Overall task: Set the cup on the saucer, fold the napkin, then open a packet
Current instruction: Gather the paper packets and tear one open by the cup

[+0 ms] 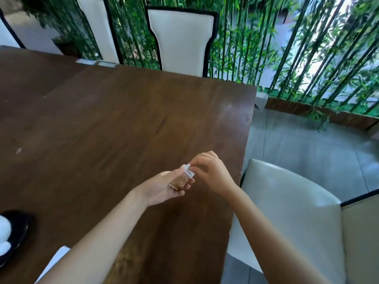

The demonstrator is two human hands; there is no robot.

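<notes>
A small brown packet (181,181) with a white top edge is held above the dark wooden table (106,124), near its right edge. My left hand (164,186) cradles the packet's body from below and the left. My right hand (211,171) pinches the white top corner of the packet between thumb and fingers. At the far left edge sits a black saucer (17,234) with a white cup (4,228) on it, mostly cut off by the frame. A white napkin corner (56,258) shows under my left forearm.
A cream leather chair (291,212) stands close on the right of the table. Two white high-backed chairs (180,39) stand at the far side. Green bamboo stems (297,48) and a grey tiled floor (307,144) lie beyond the table's right edge.
</notes>
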